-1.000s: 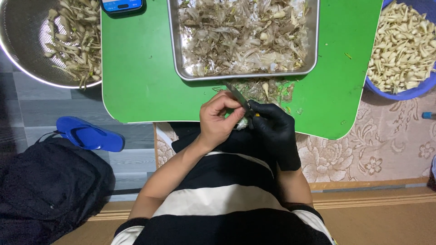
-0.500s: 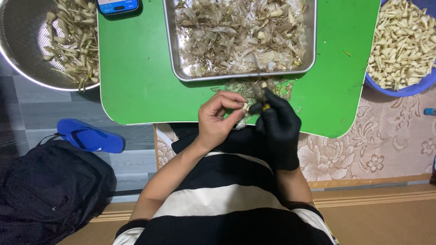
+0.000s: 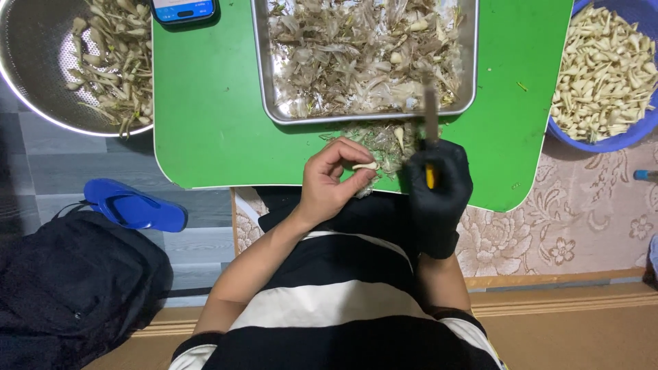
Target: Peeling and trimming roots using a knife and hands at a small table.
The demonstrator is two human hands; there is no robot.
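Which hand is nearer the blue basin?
Right. The gloved right hand, holding a knife, sits at the green table's near edge, closer to the blue basin at far right. The bare left hand, pinching a clove, is farther.

A table (image 3: pixel 205 123) fills the centre. On it at 12 o'clock sits a tray (image 3: pixel 260 62) of peelings, with a phone (image 3: pixel 184 9) at 11. A bowl (image 3: pixel 34 82) of stalks lies off the table at 10 o'clock, and a basin (image 3: pixel 641 133) of cloves at 2. Just below the tray, the left hand (image 3: pixel 332 181) pinches a clove (image 3: pixel 365 166); the right hand (image 3: pixel 439 188), beside it at 3 o'clock, grips a knife (image 3: pixel 430 113). A sandal (image 3: pixel 133 205) lies at 8, a bag (image 3: pixel 68 294) below it.
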